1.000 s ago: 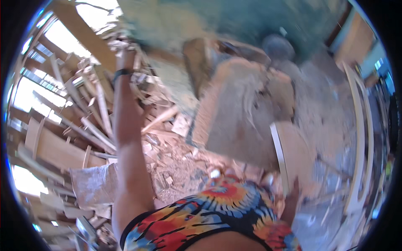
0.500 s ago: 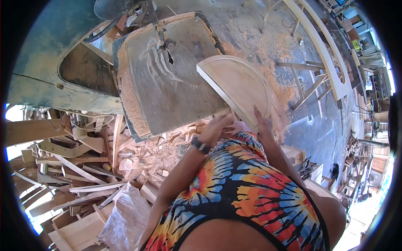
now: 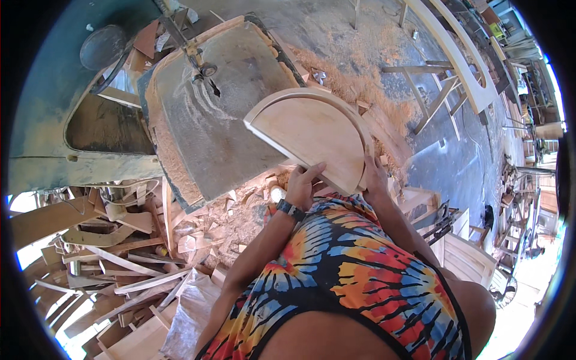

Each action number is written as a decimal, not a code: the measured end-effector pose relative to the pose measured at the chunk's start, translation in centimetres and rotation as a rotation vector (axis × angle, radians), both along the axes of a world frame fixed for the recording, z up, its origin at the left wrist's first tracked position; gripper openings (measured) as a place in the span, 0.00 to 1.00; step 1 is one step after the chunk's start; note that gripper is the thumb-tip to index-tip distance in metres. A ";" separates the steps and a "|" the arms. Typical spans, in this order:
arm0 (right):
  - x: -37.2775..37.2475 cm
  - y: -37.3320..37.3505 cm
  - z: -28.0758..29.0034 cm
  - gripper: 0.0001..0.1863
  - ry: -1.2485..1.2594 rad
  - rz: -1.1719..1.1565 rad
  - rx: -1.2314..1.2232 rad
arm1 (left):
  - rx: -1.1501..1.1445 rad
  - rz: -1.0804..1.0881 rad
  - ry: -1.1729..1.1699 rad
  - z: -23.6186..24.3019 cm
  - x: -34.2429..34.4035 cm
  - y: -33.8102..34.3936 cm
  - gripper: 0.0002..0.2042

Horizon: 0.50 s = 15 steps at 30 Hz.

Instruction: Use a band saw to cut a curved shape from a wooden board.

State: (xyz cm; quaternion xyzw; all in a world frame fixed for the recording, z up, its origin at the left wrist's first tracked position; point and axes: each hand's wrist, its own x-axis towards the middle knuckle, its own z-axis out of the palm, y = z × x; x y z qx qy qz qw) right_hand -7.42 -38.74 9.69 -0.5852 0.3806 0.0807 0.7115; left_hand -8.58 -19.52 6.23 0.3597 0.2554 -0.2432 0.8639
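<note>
A pale half-round wooden panel is tilted over the near right corner of the saw table. Round its arc runs a curved wooden strip, with a dark gap between the two at the upper side. My left hand, with a dark watch at the wrist, grips the panel's straight edge near its close end, thumb on top. At the curved side my right hand is closed on the panel's rim; some of its fingers are hidden beneath.
A saw guide with round bearings stands over the table's slot, beside a large green machine body. Offcuts are heaped at left. Sawdust and scraps cover the floor nearby. A wooden frame stands at far right.
The panel has shifted left and its curved strip now shows apart from the arc. My left hand has closed on the straight edge. The view has shifted slightly right.
</note>
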 end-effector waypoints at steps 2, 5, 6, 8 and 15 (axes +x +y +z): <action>0.4 -0.4 -0.7 0.27 -0.028 -0.012 0.136 | -0.021 0.069 0.034 0.1 -0.6 0.1 0.19; 1.0 -0.5 -1.3 0.26 0.040 0.038 0.240 | -0.035 0.146 0.029 0.2 -1.6 0.4 0.19; 1.2 0.0 -1.1 0.26 0.044 0.035 0.257 | -0.034 0.155 0.034 0.2 -1.8 0.5 0.19; 1.4 0.3 -1.4 0.26 0.056 0.042 0.273 | -0.006 0.212 0.002 0.4 -2.5 0.8 0.19; 0.6 2.8 -0.1 0.32 -0.150 0.180 0.321 | -0.029 0.347 -0.014 1.5 -4.4 2.4 0.17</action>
